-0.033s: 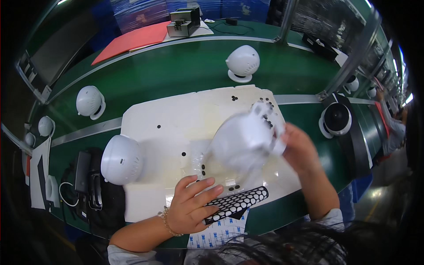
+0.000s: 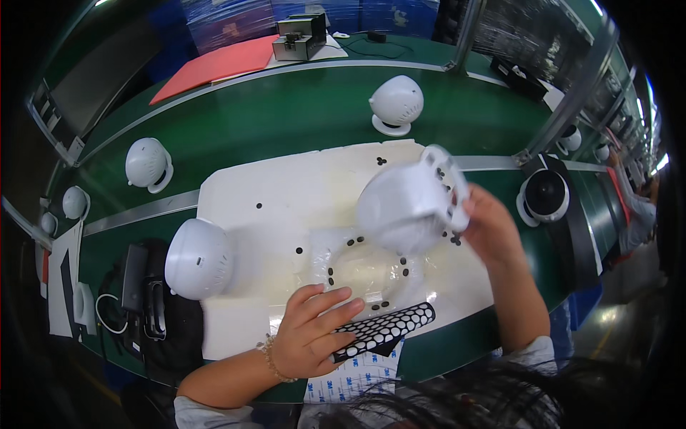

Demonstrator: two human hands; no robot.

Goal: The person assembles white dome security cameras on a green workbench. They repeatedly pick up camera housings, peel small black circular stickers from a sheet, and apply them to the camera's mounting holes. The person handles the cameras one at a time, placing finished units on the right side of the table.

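Note:
My right hand (image 2: 489, 223) grips a white rounded housing (image 2: 400, 204) by its ring-shaped stand. It holds the housing tilted above the right part of a pale board (image 2: 279, 222); the housing is slightly blurred. My left hand (image 2: 314, 336) lies with fingers spread over the left end of a curled black sheet with white round spots (image 2: 389, 330). Below that sheet is a white backing paper with blue print (image 2: 350, 379). A clear ring-shaped piece (image 2: 321, 250) lies on the board, with small black round pads (image 2: 331, 277) around it in pairs.
Another white housing (image 2: 200, 259) rests at the board's left. More stand on the green table: one far (image 2: 397, 101), one far left (image 2: 146, 164), one with a black front (image 2: 545, 191) at right. Loose black pads (image 2: 299, 251) dot the board. A black bag (image 2: 175, 322) sits at left.
My right hand has moved the white housing a little to the right, uncovering more of the clear ring and its pads. My left hand stays where it was.

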